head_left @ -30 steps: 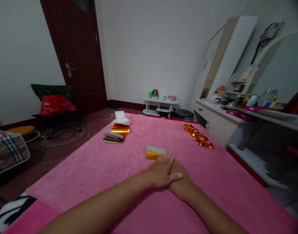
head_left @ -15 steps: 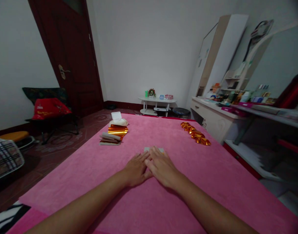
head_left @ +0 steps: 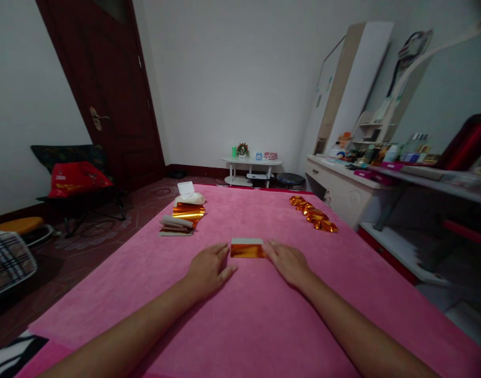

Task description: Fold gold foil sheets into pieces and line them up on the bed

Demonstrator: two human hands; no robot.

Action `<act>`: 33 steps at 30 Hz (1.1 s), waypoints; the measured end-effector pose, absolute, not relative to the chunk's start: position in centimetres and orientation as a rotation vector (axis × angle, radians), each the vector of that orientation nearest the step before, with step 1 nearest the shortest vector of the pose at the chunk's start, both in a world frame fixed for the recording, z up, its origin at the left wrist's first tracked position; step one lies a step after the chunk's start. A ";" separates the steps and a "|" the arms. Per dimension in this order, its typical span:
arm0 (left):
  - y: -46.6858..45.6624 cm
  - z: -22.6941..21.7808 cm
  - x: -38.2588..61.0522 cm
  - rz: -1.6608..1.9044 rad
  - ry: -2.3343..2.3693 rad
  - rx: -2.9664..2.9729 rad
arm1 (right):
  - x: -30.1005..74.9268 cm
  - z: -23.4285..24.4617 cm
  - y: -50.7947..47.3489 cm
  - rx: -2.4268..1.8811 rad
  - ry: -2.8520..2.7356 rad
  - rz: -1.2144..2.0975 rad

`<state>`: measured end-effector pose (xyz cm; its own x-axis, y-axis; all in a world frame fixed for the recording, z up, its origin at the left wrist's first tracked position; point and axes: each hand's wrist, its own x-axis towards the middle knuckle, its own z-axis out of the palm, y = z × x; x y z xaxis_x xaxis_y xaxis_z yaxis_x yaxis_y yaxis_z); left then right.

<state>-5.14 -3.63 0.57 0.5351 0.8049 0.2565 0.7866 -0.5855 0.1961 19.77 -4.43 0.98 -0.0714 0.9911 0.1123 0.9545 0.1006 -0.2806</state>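
Note:
A small sheet of shiny orange-gold foil paper (head_left: 247, 250) with a greyish strip along its far edge lies flat on the pink cloth (head_left: 240, 315). My left hand (head_left: 209, 265) rests at the sheet's left side, fingers stretched out and thumb apart. At the right end, the fingertips of my right hand (head_left: 288, 260) touch or nearly touch the sheet; its fingers are extended and hold nothing. Farther left are a stack of greyish folded paper (head_left: 176, 224) and a piece of gold foil (head_left: 189, 211). Several crumpled gold foil shapes (head_left: 314, 214) form a row on the right.
Behind the foil at the left lies a soft white pack with a raised lid (head_left: 186, 189). A white side table (head_left: 252, 160) stands by the far wall. On the right is a dressing table (head_left: 337, 181) crowded with bottles; a chair with a red bag (head_left: 79, 179) is at the left.
My hands were laid together over the sheet, covering most of it. They have now parted to its left and right sides, and the gold surface shows.

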 end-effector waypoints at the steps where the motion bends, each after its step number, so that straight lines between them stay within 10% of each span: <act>1: -3.6 0.8 -4.9 0.525 1.430 2.683 | 19.9 1.1 -3.8 -1.979 -2.002 0.194; 19: 1.3 -1.5 -1.0 1.148 0.860 1.647 | 20.1 -0.8 -1.8 -1.185 -1.407 0.976; 33: 0.5 -1.0 -1.2 1.019 0.641 1.508 | 20.1 -0.1 -2.3 -1.104 -1.411 0.876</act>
